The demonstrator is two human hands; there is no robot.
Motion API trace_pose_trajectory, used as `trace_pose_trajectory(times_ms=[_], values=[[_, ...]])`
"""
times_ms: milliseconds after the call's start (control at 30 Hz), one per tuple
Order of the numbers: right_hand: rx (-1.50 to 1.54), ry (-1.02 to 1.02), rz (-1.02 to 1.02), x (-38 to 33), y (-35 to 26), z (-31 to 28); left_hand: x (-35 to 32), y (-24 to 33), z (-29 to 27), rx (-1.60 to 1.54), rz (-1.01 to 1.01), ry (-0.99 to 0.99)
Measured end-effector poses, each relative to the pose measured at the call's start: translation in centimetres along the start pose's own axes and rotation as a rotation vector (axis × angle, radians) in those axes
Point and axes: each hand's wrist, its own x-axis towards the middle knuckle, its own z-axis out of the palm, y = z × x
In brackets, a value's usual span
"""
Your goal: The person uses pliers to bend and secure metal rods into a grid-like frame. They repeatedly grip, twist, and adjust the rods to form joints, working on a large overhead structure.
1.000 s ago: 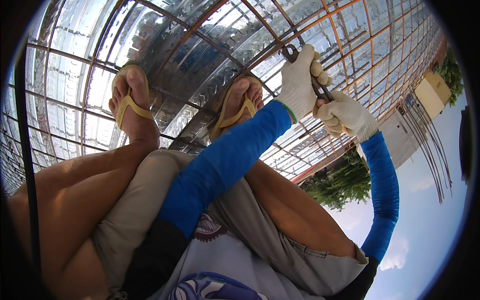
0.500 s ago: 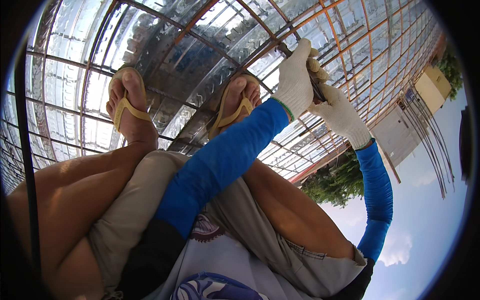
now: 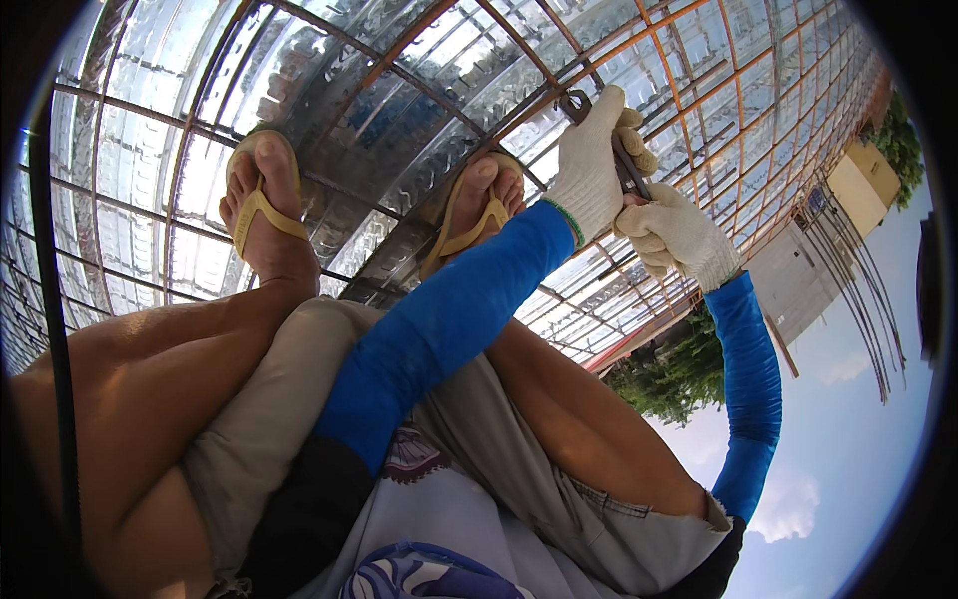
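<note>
Both my hands wear white knitted gloves, with blue sleeves up the forearms. My left hand (image 3: pixel 591 160) is closed round the middle of dark metal pincers (image 3: pixel 627 168), its fingers curled over the far side. The rounded jaws stick out beyond my left thumb, close beside a crossing of rusty bars in the steel mesh (image 3: pixel 552 84). My right hand (image 3: pixel 681 232) grips the handle end, with a bare fingertip showing through the glove. Whether the jaws hold any wire is too small to tell.
Shiny corrugated metal decking (image 3: pixel 384 105) lies beneath the mesh. My feet, in yellow flip-flops (image 3: pixel 261 212), stand on it. A black cable (image 3: pixel 55 329) hangs at the left. Bent upright bars (image 3: pixel 856 270), a grey wall (image 3: pixel 793 275) and trees (image 3: pixel 671 371) stand at the right.
The pincers have turned slightly, so their jaws show more plainly beside the bar. My right hand has rotated on the handles, and its lower fingers now show. My left hand has barely shifted.
</note>
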Motion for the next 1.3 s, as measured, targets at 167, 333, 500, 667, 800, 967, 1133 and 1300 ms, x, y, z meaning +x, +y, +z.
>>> trace_pose_trajectory(times_ms=[167, 333, 500, 667, 800, 967, 1133, 1300], values=[[-0.072, 0.065, -0.087, -0.2, 0.3, -1.1, 0.5, -0.6, -0.1, -0.116, 0.002, -0.115], [-1.089, 0.814, -0.545, 0.6, 3.8, 3.1, 0.9, -1.3, 1.6, -0.062, 0.091, 0.16], [-0.569, 0.377, -0.303, 1.4, 3.3, 0.6, 1.0, -1.4, -0.1, -0.034, 0.046, 0.05], [-0.041, 0.065, -0.001, -0.1, -0.2, -0.6, 0.6, -1.2, -0.6, -0.119, 0.064, -0.087], [-0.95, 0.726, -0.466, 1.2, 2.9, 1.8, 0.9, -1.3, 0.2, -0.093, 0.064, 0.009], [-0.735, 0.517, -0.303, 2.2, 4.0, 0.5, 0.2, -0.6, -0.2, -0.062, 0.06, -0.032], [-0.597, 0.361, -0.191, 0.6, 0.3, 0.4, 1.7, -1.1, -0.6, -0.087, 0.03, -0.057], [-0.903, 0.632, -0.609, 3.4, 6.0, 0.4, 1.7, -1.4, 0.5, 0.082, 0.027, 0.182]])
